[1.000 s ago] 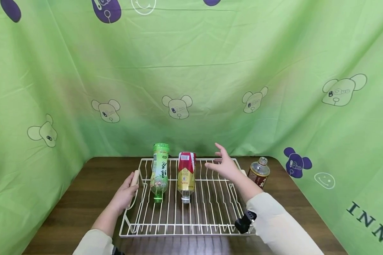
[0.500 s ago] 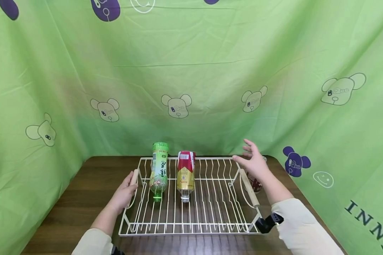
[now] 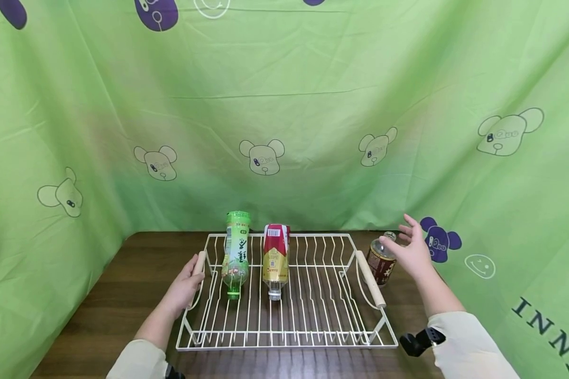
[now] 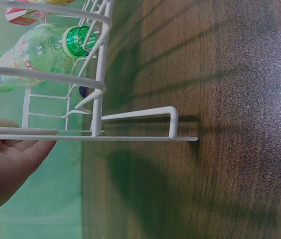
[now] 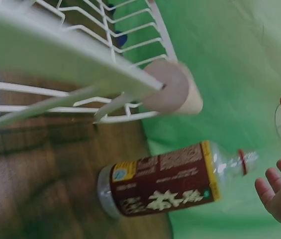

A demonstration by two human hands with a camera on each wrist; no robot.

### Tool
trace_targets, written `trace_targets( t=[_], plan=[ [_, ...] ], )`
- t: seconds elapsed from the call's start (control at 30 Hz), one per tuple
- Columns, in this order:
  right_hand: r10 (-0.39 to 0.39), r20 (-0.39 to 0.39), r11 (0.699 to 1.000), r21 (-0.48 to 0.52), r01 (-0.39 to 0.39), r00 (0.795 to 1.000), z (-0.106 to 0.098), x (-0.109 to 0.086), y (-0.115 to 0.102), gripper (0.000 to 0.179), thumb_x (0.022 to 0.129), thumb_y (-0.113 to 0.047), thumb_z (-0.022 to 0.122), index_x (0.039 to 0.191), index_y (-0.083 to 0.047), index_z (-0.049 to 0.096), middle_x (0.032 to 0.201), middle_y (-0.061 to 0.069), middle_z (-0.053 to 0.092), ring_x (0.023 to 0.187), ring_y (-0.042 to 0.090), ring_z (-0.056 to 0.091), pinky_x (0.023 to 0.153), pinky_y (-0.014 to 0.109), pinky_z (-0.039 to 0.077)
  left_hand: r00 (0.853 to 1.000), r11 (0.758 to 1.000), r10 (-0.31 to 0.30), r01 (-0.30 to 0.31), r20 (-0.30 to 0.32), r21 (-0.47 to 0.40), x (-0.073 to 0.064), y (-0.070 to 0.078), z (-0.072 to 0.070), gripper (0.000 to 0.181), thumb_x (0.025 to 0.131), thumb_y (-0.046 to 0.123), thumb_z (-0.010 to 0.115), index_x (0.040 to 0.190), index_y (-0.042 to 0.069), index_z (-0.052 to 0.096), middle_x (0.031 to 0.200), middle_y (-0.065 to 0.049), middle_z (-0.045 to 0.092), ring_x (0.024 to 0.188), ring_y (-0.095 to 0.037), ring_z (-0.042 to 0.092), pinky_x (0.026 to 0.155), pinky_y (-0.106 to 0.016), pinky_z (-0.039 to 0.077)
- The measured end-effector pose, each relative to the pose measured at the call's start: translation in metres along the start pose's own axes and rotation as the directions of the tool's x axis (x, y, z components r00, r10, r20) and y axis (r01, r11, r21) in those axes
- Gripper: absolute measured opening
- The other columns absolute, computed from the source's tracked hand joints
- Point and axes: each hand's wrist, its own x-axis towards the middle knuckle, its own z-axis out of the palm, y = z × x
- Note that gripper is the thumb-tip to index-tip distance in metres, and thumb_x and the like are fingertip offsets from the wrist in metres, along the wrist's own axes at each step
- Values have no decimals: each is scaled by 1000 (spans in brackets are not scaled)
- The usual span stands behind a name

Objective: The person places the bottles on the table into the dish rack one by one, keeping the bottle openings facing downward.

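Observation:
At the left end of the white wire rack, my left hand holds the pale wooden handle, its thumb and fingers on either side of it. My right hand is spread open beside a clear bottle with a brown label, which stands upright on the table right of the rack. In the right wrist view, the fingertips are a short gap away from that bottle's uncapped neck. A green-tinted bottle and a red-and-gold-label bottle rest in the rack, necks toward me.
The rack's second wooden handle rises between the rack and the brown-label bottle. A dark wooden table lies under everything. Green printed cloth hangs close behind the table and along both sides.
My right hand has moved right, from above the rack, past the right handle, to the far side of the brown-label bottle. The left hand and the bottles stay in place.

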Motion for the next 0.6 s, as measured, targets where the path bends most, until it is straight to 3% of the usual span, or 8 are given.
trace_targets(
  t=[0.2,0.6],
  plan=[
    [44,-45,999,4,-44,998,1,-3,19,94,91,-21,67,157,-5,2,150,39,25,138,55,28,112,65,27,1000,1000,-7,7,-7,18,0,-1,-1,66,100,7,38,156,1,5,158,-33,10,133,-49,37,107,-50,39],
    [112,-77,993,-34,-114,991,17,-7,67,97,86,-17,71,156,-4,6,150,40,23,137,55,27,114,64,24,1000,1000,-15,15,9,5,-1,-1,-1,65,101,8,37,157,2,3,159,-32,7,138,-51,30,113,-60,31]
  ],
)
